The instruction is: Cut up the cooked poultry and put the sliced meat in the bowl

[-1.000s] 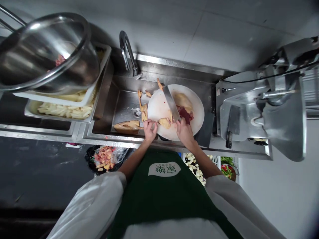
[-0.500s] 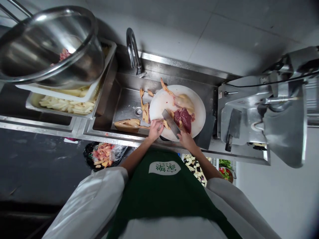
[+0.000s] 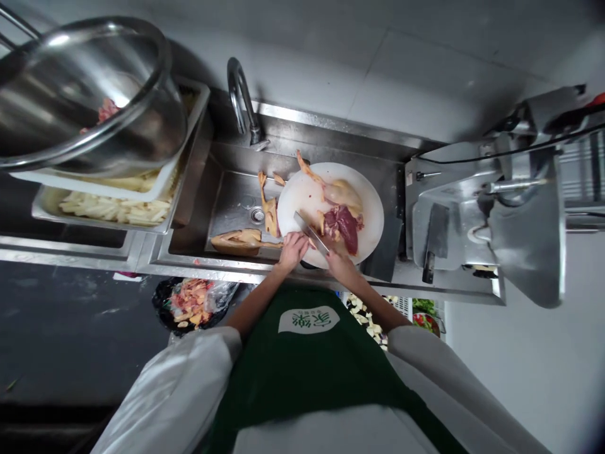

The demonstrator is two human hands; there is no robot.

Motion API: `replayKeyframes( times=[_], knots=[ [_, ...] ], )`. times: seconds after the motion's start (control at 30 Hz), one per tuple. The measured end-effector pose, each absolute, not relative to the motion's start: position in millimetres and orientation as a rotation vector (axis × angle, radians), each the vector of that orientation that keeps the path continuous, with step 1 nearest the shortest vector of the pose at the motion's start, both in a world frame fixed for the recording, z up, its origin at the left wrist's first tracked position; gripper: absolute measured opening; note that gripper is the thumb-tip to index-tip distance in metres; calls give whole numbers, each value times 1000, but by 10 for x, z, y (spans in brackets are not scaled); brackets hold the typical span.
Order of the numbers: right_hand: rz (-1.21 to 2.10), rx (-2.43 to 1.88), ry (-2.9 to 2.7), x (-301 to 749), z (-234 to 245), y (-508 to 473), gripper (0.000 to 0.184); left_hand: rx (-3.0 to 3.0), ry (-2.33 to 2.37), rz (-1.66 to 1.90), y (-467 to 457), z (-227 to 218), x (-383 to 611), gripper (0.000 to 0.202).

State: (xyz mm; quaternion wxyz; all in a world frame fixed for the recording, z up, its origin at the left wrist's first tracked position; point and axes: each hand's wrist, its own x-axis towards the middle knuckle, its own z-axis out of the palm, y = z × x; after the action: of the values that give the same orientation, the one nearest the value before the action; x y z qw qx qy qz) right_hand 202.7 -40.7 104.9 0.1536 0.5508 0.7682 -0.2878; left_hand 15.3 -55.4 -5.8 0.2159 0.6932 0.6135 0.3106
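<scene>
My right hand (image 3: pixel 340 266) is wrapped round the handle of a cleaver (image 3: pixel 309 231), whose blade slants across the near left part of a round white cutting board (image 3: pixel 297 195). Beside the blade, the fingers of my left hand (image 3: pixel 293 250) press a small poultry piece, mostly hidden under them, against the board's near left edge. To the right of the blade lies dark red meat (image 3: pixel 344 226). Behind it is a pale, skin-on poultry piece (image 3: pixel 344 192) with a leg pointing to the back left.
Left of the board, a sink (image 3: pixel 231 208) holds poultry pieces (image 3: pixel 239 241) under a faucet (image 3: pixel 243 101). A large steel bowl (image 3: pixel 174 120) stands over trays at left. Another cleaver (image 3: pixel 435 239) lies by a machine (image 3: pixel 524 208) at right. Below the counter sits a bag of scraps (image 3: pixel 191 301).
The cleaver's blade has tipped more upright and moved closer to my left hand's fingers. My view has shifted slightly. The meat on the board stays in place.
</scene>
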Motion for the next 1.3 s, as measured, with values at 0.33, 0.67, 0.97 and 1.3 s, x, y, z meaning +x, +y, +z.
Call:
replayKeyframes(
  times=[0.33,0.67,0.97,1.3],
  knots=[
    [-750,1571,1962,3269,1394,-1047,28,1859,1761,936,-104,122,93,25],
    [-786,1930,1932,3349,1349,-1456,26,1564,1308,263,970,472,680,20],
    [-988,1672,2133,2793,1220,-1204,31,801,1124,1053,944,687,313,20],
    [-968,1887,2010,2445,974,-605,28,1658,1143,1280,619,1029,-264,24]
  ],
)
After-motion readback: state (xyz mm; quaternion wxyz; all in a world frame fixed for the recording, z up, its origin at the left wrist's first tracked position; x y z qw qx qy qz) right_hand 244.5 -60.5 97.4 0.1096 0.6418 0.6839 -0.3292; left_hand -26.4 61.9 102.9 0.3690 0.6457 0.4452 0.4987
